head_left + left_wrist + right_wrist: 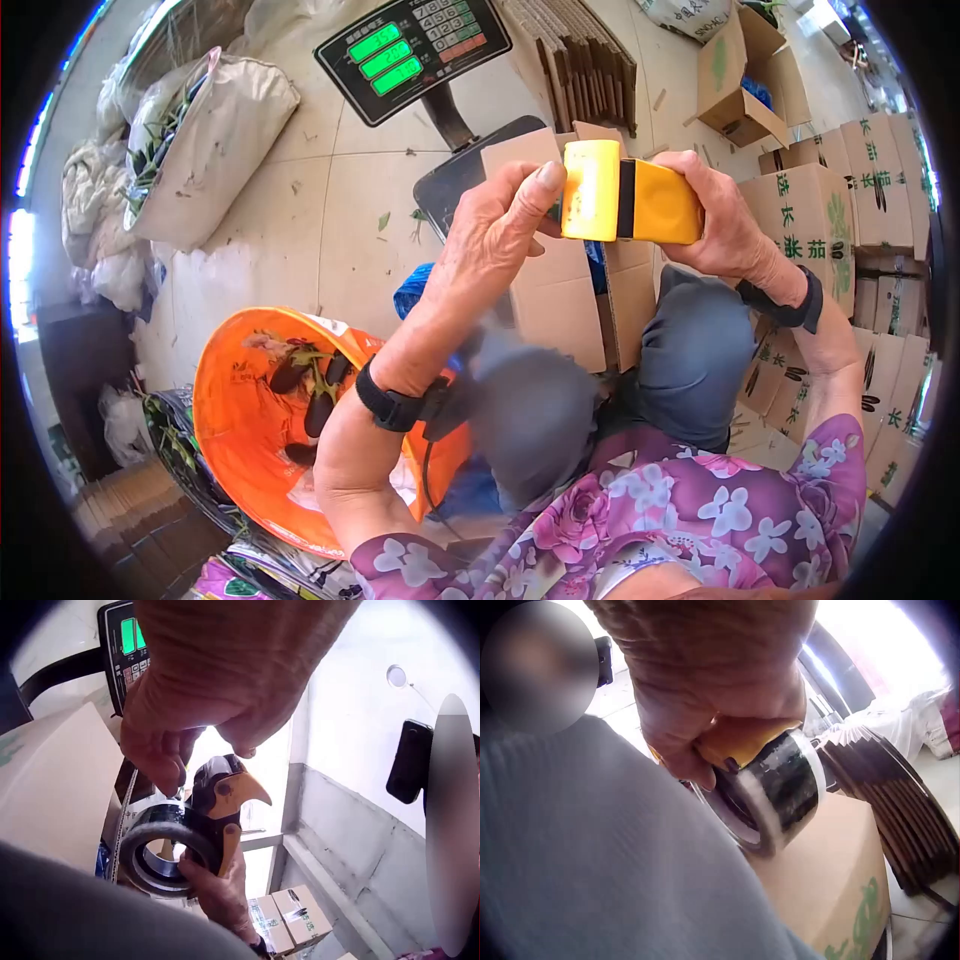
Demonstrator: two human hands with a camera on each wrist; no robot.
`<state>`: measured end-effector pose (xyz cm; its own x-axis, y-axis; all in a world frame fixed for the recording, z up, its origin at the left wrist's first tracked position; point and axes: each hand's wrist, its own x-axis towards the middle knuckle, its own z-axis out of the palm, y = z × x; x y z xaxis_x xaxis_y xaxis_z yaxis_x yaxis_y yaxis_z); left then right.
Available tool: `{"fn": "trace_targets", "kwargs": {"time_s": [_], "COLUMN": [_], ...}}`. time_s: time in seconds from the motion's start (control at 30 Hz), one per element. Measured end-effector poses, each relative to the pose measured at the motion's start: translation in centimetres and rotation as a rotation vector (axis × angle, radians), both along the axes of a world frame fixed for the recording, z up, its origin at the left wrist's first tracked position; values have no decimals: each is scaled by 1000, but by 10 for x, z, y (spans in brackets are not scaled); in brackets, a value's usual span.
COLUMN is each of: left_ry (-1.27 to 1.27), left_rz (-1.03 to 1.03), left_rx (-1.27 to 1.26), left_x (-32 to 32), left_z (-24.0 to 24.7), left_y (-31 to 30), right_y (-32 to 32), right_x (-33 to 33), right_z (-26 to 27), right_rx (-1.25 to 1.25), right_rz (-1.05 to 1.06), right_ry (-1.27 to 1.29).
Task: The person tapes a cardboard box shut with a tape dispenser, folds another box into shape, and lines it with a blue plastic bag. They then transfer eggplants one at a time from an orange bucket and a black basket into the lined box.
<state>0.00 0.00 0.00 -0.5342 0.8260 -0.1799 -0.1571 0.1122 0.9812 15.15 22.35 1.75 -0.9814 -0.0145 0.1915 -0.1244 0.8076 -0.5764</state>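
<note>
A yellow tape dispenser point(662, 203) is held up over an open carton point(555, 295), between both hands. My right hand point(722, 212) grips it by its yellow body, fingers wrapped around the right end. On its other side, my left hand point(495, 215) has thumb and fingers bent together at the edge of the tape roll point(135, 859). In the left wrist view, those fingertips point(166, 778) pinch close over the roll; a tape end between them is too small to make out. The roll also shows under the right hand in the right wrist view.
A scale display point(412, 50) with lit green digits stands ahead. An orange bucket point(225, 420) with several eggplants is at the left. Printed cartons point(805, 215) are stacked at the right, and flattened cardboard point(590, 70) leans behind. A white sack point(235, 130) lies at far left.
</note>
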Motion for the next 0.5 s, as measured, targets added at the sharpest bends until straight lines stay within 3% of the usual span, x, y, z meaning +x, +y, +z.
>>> {"fn": "trace_targets", "kwargs": {"time_s": [0.3,0.37,0.43,0.5], "left_ry": [-102,101,90,-30], "left_rz": [159,263,284,450], "left_rx": [74,47,7,-33], "left_x": [-4,-6,-5,-3], "left_z": [-41,-51,-64,-77], "left_y": [-22,-29,-44,-63], "right_y": [-25,-31,-35,-36], "right_x": [-20,-24,-27,-27], "right_z": [8,14,18,19], "right_rx": [15,110,133,159], "right_rz": [56,131,178,216], "right_ry": [-80,-78,-88,-91]}}
